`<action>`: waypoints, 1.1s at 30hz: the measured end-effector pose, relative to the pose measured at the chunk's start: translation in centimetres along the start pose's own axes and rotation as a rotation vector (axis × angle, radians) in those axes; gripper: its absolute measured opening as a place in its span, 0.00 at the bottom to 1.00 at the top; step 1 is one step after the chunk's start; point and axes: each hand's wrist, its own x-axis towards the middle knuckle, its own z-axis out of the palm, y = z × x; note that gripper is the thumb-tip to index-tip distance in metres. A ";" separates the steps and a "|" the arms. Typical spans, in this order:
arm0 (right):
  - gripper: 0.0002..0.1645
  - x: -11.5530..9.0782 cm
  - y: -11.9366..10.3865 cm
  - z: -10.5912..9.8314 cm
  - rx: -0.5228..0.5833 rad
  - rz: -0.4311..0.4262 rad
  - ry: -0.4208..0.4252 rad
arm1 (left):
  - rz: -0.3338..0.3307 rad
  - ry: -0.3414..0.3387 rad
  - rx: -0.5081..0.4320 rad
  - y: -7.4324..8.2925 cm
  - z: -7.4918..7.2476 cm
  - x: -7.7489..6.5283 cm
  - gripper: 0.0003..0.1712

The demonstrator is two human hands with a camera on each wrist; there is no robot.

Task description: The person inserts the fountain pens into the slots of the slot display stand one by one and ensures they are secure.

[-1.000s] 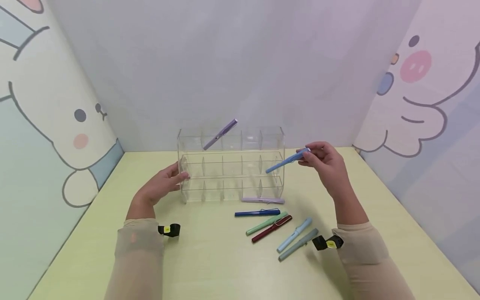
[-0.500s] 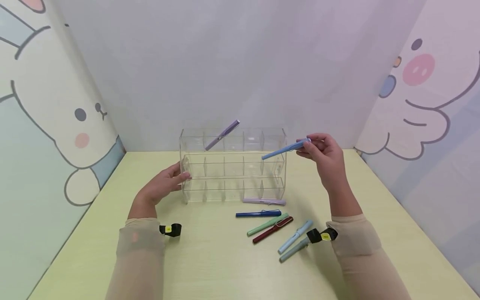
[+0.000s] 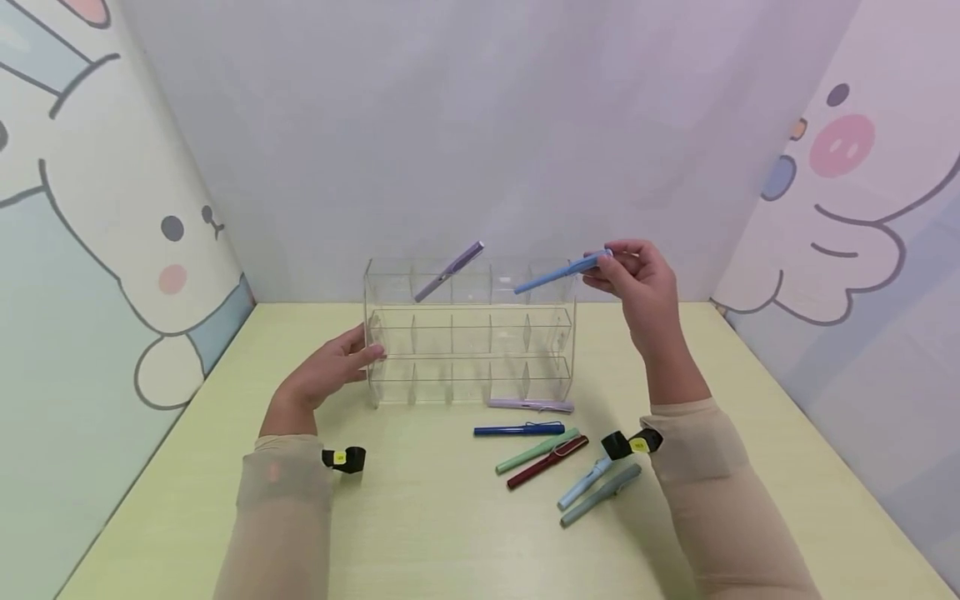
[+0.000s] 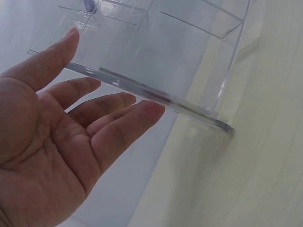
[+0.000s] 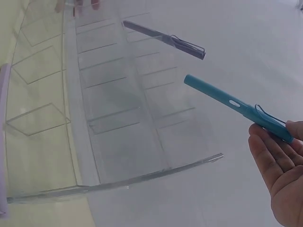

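A pale yellow-green table (image 3: 420, 517) fills the corner of a small booth. Its back wall (image 3: 480, 125) is plain and whitish, and the side walls carry large cartoon animals, a bunny on the left (image 3: 112, 250) and a winged pig on the right (image 3: 847, 192).

Near the back of the table stands a clear plastic organizer (image 3: 468, 333) with three stepped rows of compartments. A purple pen (image 3: 450, 271) leans tilted in the top row, second compartment from the left.

The left hand (image 3: 330, 371) rests against the organizer's left end wall, fingers straight and slightly spread, holding nothing.

The right hand (image 3: 633, 279) is raised beside the organizer's upper right corner. Its thumb and fingertips pinch the capped end of a light blue pen (image 3: 558, 273), which points left and slightly down over the right end of the top row, not touching the plastic.

In front of the organizer, a lilac pen (image 3: 531, 405) lies against its base. Further forward lie a dark blue pen (image 3: 519, 430), a green pen (image 3: 536, 450), a dark red pen (image 3: 547, 461), a pale blue pen (image 3: 581, 493) and a grey-green pen (image 3: 602, 506), loosely grouped on the table's right half.
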 end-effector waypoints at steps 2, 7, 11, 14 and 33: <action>0.22 0.6 -0.1 0.4 0.009 -0.003 -0.003 | -0.001 0.002 0.004 0.0 0.0 0.0 0.47; 0.20 2.1 -0.5 1.6 -0.001 -0.002 -0.015 | -0.014 0.008 -0.003 -0.3 0.0 0.0 0.48; 0.20 3.0 -0.7 2.4 -0.014 -0.002 -0.017 | 0.009 0.002 -0.004 -0.3 0.0 0.0 0.45; 0.20 3.5 -0.7 2.9 -0.023 0.001 -0.019 | 0.021 0.001 0.003 -0.3 0.1 -0.1 0.45; 0.22 4.0 1.9 5.6 -0.252 0.122 -0.145 | 0.029 0.012 -0.003 -0.3 0.1 -0.3 0.46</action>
